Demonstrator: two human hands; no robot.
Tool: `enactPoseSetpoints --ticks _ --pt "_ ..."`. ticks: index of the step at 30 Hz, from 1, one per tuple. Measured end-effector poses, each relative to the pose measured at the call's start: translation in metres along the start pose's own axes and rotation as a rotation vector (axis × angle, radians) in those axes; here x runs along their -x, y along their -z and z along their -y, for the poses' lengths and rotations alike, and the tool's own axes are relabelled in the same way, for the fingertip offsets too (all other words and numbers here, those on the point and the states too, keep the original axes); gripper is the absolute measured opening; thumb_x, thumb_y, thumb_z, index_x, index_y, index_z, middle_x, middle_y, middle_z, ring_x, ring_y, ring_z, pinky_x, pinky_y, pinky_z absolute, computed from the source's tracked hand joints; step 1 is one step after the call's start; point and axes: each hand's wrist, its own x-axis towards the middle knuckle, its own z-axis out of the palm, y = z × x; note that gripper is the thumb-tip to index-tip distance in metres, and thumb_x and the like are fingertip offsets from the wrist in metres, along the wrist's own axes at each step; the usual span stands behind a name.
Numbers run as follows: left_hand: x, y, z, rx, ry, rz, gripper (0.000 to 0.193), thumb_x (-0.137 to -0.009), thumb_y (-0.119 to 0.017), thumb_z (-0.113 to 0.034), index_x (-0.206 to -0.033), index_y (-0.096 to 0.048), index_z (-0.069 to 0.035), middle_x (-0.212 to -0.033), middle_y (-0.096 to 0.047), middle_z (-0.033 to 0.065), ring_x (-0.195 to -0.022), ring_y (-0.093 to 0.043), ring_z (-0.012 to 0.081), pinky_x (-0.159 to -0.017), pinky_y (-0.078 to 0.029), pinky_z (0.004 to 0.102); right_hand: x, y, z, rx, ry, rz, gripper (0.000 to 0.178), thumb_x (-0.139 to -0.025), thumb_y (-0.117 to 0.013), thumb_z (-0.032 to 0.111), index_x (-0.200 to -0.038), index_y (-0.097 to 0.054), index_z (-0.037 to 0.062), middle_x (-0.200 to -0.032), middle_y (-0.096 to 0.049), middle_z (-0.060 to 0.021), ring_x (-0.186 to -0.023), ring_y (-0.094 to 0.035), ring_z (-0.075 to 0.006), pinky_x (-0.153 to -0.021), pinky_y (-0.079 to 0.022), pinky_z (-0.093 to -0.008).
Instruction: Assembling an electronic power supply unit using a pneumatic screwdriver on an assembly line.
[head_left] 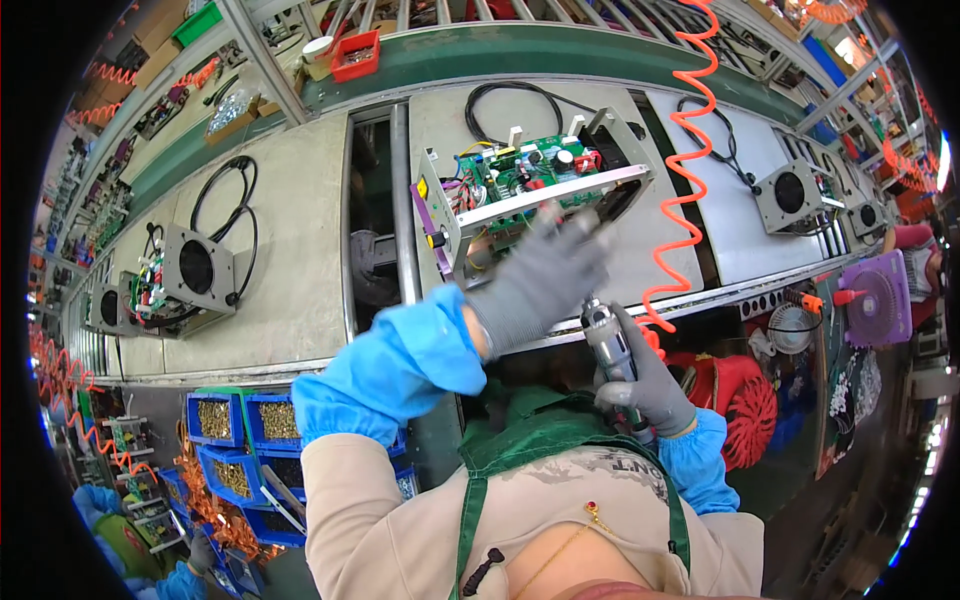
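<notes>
My left hand, in a grey glove, reaches over the near side of an open electronic unit, close to its silver metal bar. Motion smears its fingers, so whether they grip anything cannot be made out. A green circuit board with wires and components sits inside the unit, between a purple-edged front panel and a black fan end. My right hand, also gloved in grey, is closed around a silver air screwdriver. The driver stands tilted in front of the bench edge, its tip near my left hand.
An orange coiled air hose hangs right of the unit. Similar fan units stand on the line to the left and right. Blue bins of small brass-coloured parts are below left. A red fan-shaped thing is at right. Another person's gloved hand shows lower left.
</notes>
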Motion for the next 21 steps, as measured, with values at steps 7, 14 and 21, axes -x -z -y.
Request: enactPoseSetpoints --ticks 7,14,21 --pt "0.027 -0.043 -0.048 0.366 0.222 0.18 0.054 -0.071 -0.065 -0.014 -0.122 -0.052 -0.009 -0.118 -0.054 0.009 -0.118 -0.047 0.0301 -0.102 -0.035 0.0456 -0.013 0.042 -0.029 0.437 -0.021 0.096 0.102 -0.066 -0.08 0.026 -0.148 -0.021 0.0085 -0.117 -0.057 -0.0168 -0.095 -0.06 -0.0238 -0.086 -0.046 -0.033" --pt "0.051 -0.005 -0.024 0.674 0.722 -0.328 0.031 -0.078 -0.067 -0.009 -0.107 -0.061 -0.003 -0.095 -0.063 0.0104 -0.089 -0.061 0.0261 -0.076 -0.049 0.0332 -0.067 0.152 -0.057 1.135 -0.084 -0.124 0.061 -0.074 -0.069 0.048 -0.119 -0.057 0.0087 -0.103 -0.065 -0.0172 -0.095 -0.063 -0.0344 -0.081 -0.048 -0.041" --pt "0.063 0.018 0.026 0.635 1.41 -0.96 0.024 -0.089 -0.055 -0.009 -0.11 -0.061 0.002 -0.098 -0.063 0.0072 -0.088 -0.058 0.0132 -0.078 -0.047 0.0259 -0.131 0.256 -0.028 1.662 -0.055 -0.099 0.05 -0.066 -0.073 0.041 -0.103 -0.063 0.0085 -0.096 -0.066 -0.0153 -0.093 -0.064 -0.0306 -0.081 -0.05 -0.0401"
